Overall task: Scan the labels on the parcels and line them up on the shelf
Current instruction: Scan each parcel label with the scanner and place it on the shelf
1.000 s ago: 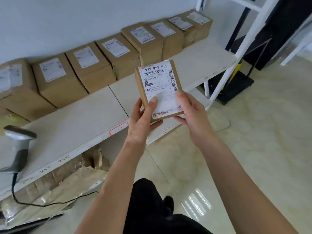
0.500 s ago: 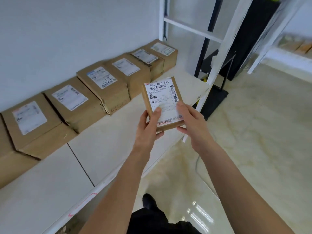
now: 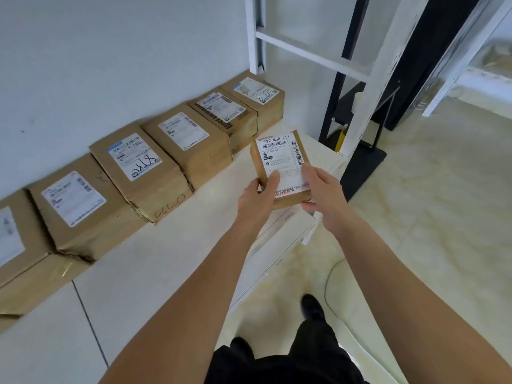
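- The person held one small flat brown cardboard parcel (image 3: 279,169) over the front right part of the white shelf board (image 3: 166,261), with its white printed label (image 3: 285,159) turned upward.
- Both hands were closed on it: the left hand (image 3: 256,199) pinched its near left edge with the thumb on top, and the right hand (image 3: 322,194) clasped the near right corner, fingers underneath.
- I judged the worst risk to be a drop: the parcel hung just beside the shelf's front edge, so a loosened hold could send it onto the pale tiled floor (image 3: 429,217).
- Only the near end was held, so the far end could tip down as it was lowered.
- The row of larger brown cardboard boxes (image 3: 155,167) along the white wall (image 3: 110,65) ran almost to the white shelf upright (image 3: 256,34); setting the parcel at that end looked tight, and it could nudge the last box askew.
- Counted: six boxes in the row, the leftmost cut off by the frame; one parcel in hand; two hands.
- No scanner was in view.
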